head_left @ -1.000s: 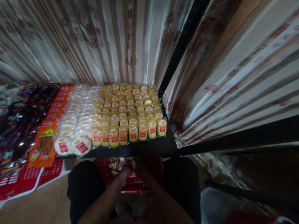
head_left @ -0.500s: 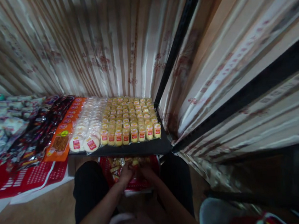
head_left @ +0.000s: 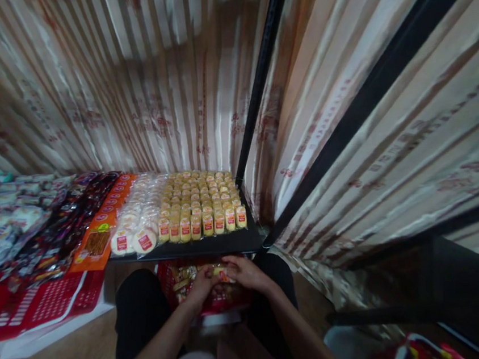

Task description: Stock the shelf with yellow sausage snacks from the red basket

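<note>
A red basket [head_left: 164, 279] sits between my knees with several small wrapped snacks [head_left: 182, 277] in it. Over it, my left hand [head_left: 205, 284] and my right hand [head_left: 246, 271] pinch a small yellow wrapped snack cake [head_left: 221, 275] from both sides, fingers closed on its ends. Part of the cake is covered by my fingers. Just beyond, close rows of yellow wrapped cakes [head_left: 196, 227] with red labels stand on a black shelf [head_left: 224, 243]. Left of these lie round white wrapped crackers [head_left: 144, 241] in overlapping rows.
Orange snack packets [head_left: 95, 246], dark-wrapped sweets [head_left: 53, 239] and white-and-green packets [head_left: 1, 213] spread leftward along the display. Black frame bars [head_left: 259, 80] and a pleated curtain [head_left: 171, 95] bound the back and right. A red perforated basket [head_left: 64, 301] is at left.
My hands have come up a little from the snacks in the basket, and the yellow cake now shows between them. My right hand has turned more side-on. The view has tilted slightly.
</note>
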Demonstrator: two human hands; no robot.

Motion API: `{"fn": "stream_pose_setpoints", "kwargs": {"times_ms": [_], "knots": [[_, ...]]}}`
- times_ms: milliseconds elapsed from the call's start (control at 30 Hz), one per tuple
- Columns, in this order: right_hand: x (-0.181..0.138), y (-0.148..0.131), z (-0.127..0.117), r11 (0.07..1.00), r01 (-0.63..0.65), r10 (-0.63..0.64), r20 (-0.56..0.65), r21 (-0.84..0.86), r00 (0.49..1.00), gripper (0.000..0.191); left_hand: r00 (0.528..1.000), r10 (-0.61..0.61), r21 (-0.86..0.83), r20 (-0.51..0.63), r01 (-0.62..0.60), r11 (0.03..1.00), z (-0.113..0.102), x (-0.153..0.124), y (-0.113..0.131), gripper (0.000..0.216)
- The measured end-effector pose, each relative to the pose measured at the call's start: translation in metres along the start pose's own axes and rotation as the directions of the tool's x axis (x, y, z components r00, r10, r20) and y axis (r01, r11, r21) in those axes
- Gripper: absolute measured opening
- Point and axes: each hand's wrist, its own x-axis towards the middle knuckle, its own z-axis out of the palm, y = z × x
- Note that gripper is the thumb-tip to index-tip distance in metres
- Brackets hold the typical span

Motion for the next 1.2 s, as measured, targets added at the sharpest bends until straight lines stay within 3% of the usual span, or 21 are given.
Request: {"fn": "stream_pose_setpoints", "kwargs": {"times_ms": [167,333,433,567,700,767,867,967,1200], "knots": [[-0.007,-0.013,-0.002,0.949,0.089,-0.025,-0.208,0.303,0.978,0.059,0.997,0.006,-0.186,-0.075,-0.02,0.982,0.013,-0.004,0.012,0.044],[-0.007,-0.02,0.006,0.863,0.155,0.046,-0.382,0.48,0.923,0.047,0.992,0.019,-0.245,-0.125,-0.05,0.968,0.032,-0.011,0.023,0.035],[-0.005,-0.02,0.012,0.846,0.188,0.078,-0.466,0.498,0.881,0.041,0.983,0.003,-0.256,-0.181,-0.05,0.965,0.044,-0.014,0.029,0.028],[-0.001,-0.018,0.016,0.848,0.223,0.08,-0.533,0.48,0.843,0.05,0.983,0.018,-0.21,-0.185,-0.057,0.976,0.056,-0.011,0.034,0.026],[0.009,-0.014,0.002,0.911,0.23,0.011,-0.581,0.341,0.814,0.053,0.959,0.158,0.053,-0.236,-0.149,0.987,0.057,0.001,0.035,0.02],[0.016,-0.014,-0.01,0.95,0.231,-0.055,-0.614,0.21,0.788,0.051,0.903,0.35,0.33,-0.25,-0.26,0.907,0.054,0.004,0.036,0.024],[0.029,-0.014,-0.024,0.978,0.206,-0.141,-0.634,0.03,0.761,0.049,0.788,0.61,0.656,-0.082,-0.418,0.629,0.048,0.005,0.038,0.031],[0.043,-0.015,-0.028,0.978,0.208,-0.183,-0.627,-0.034,0.758,0.052,0.747,0.66,0.746,0.077,-0.483,0.459,0.048,0.006,0.043,0.037],[0.06,-0.014,-0.022,0.987,0.157,-0.135,-0.662,-0.027,0.737,0.047,0.69,0.699,0.794,0.187,-0.525,0.306,0.054,0.027,0.05,0.046]]}}
